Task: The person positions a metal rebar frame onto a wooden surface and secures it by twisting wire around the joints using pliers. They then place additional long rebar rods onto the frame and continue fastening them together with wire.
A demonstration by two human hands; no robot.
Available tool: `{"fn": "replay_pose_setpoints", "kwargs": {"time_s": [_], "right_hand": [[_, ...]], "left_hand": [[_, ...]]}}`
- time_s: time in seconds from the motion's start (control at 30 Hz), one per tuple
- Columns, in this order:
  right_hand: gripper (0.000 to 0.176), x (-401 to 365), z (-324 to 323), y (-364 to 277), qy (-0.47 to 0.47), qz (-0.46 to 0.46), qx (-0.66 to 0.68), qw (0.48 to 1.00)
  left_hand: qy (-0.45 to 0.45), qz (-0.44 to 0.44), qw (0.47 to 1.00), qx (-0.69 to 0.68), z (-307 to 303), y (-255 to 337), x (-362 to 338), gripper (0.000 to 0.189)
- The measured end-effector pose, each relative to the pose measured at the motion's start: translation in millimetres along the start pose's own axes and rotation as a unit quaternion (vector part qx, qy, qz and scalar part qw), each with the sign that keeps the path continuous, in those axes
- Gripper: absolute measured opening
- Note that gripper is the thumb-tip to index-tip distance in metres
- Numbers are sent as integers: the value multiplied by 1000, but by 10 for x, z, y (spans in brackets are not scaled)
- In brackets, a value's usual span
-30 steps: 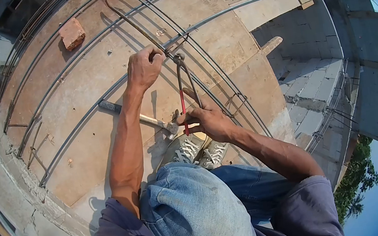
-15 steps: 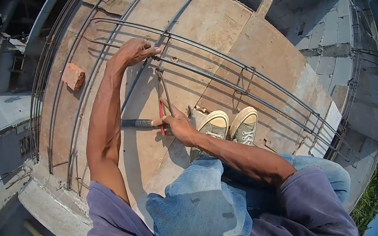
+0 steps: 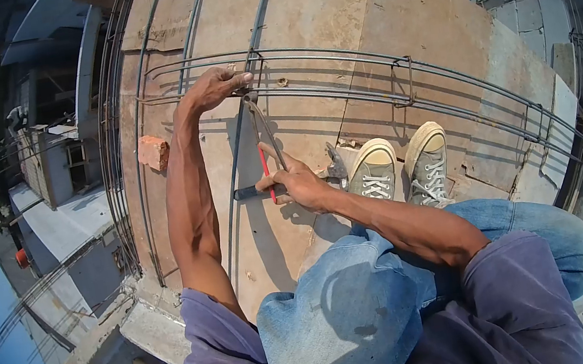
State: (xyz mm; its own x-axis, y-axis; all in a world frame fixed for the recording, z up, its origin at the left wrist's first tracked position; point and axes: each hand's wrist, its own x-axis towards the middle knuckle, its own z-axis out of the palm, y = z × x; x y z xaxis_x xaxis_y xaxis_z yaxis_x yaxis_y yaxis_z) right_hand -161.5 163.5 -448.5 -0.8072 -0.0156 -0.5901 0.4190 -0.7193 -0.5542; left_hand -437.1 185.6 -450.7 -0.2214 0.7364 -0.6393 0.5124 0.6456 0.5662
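Pincers [image 3: 268, 133] are reaching up to a crossing of steel bars [image 3: 338, 93].
The right hand [image 3: 297, 183] is gripping the pincers by their handles, one of them red; the left hand [image 3: 213, 88] is bending over the bars just beside the tool's head, and whether its fingers are gripping anything, I cannot tell. A hammer [image 3: 247, 193] is lying beneath the right hand, near the shoes [image 3: 373, 172]; a brick [image 3: 153, 153] is resting beside the left forearm [image 3: 184, 167].
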Motion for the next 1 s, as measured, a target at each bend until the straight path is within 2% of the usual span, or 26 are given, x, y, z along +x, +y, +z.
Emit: {"fn": "replay_pose_setpoints", "kwargs": {"time_s": [0.13, 0.33, 0.53, 0.73, 0.9, 1.0], "right_hand": [[68, 3, -4, 17, -18, 17, 48, 999], [66, 28, -12, -43, -18, 20, -21, 999], [64, 74, 21, 22, -27, 3, 47, 999], [64, 92, 138, 43, -49, -21, 204, 978], [58, 75, 141, 34, -140, -30, 302, 943], [58, 72, 83, 34, -156, -28, 291, 943]], "left_hand": [[4, -18, 1000, 17, -16, 37, -1, 61], [-3, -14, 1000, -3, -6, 3, 8, 59], [20, 19, 999, -18, 30, -42, 2, 60], [25, 4, 1000, 19, 40, -82, 40, 61], [19, -5, 999, 30, -4, 41, -31, 62], [8, -13, 999, 34, 2, 40, -13, 62]]}}
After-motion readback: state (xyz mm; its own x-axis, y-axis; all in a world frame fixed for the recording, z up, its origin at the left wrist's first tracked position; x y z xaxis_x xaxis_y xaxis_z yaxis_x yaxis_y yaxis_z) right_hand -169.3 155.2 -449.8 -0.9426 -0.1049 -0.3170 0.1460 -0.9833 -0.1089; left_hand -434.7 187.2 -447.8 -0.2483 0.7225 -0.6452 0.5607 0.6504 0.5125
